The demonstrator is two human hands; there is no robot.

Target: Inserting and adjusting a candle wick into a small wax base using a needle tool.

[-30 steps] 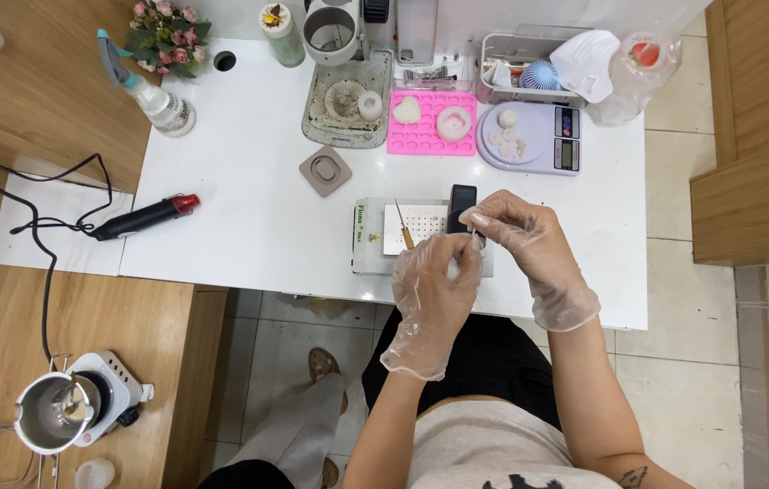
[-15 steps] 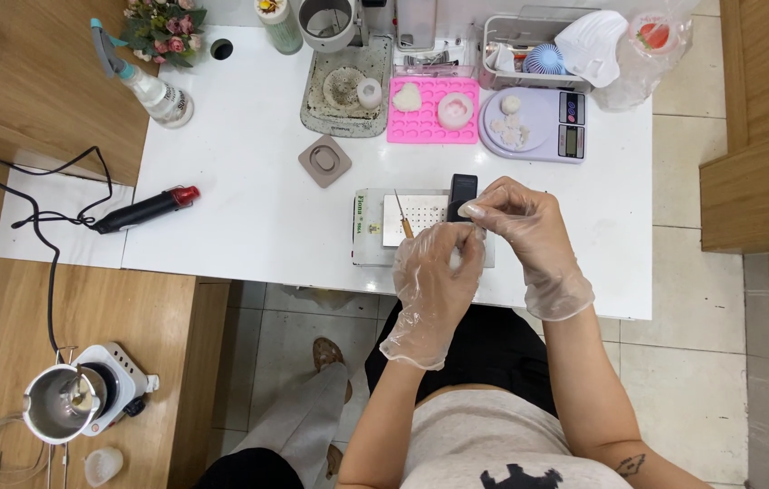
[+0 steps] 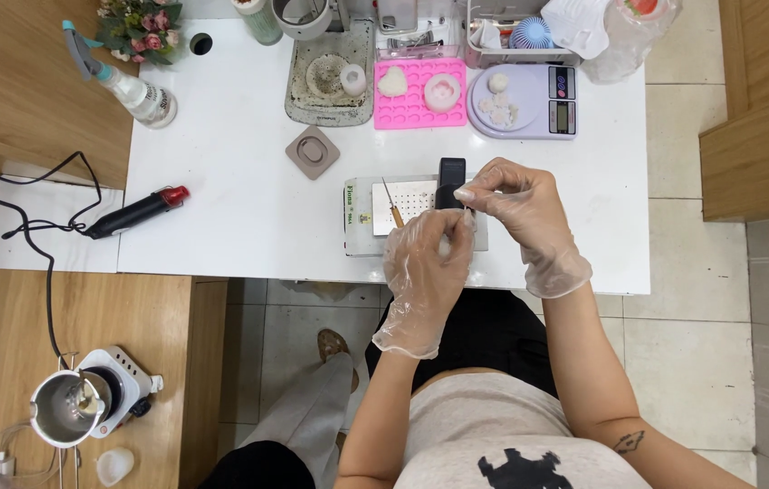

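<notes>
Both hands gloved, meeting over the front edge of the tabletop (image 3: 239, 163), above the right end of the grey tray (image 3: 362, 237).

Right hand (image 3: 520, 213): fingers curled, thumb and forefinger pinched together at the tip, just beside the lower end of the black block (image 3: 450, 181). Something small may be in the pinch, but it's too small to tell what. Can't confirm touch with the block either.

Left hand (image 3: 425, 263): fingers bunched, tips pointing up toward the right hand's pinch, nearly touching it. Whether it grips anything is hidden by the glove and the angle.

Key relation: the block stands on the tray's far right part, long axis running away from the person, toward the scale (image 3: 529, 100). It lies just ahead of both sets of fingertips, slightly left of the right hand's pinch. Right hand is nearer; left hand sits below and a bit behind.

White perforated plate (image 3: 407, 195) lies in the tray left of the block. A thin pick (image 3: 391, 204) with a wooden handle rests across it, tilted, tip pointing away, near the left hand but apart from it.

Farther back, well apart: pink mould (image 3: 402, 109), square coaster (image 3: 313, 151), heat gun (image 3: 135, 211) at the left edge.
</notes>
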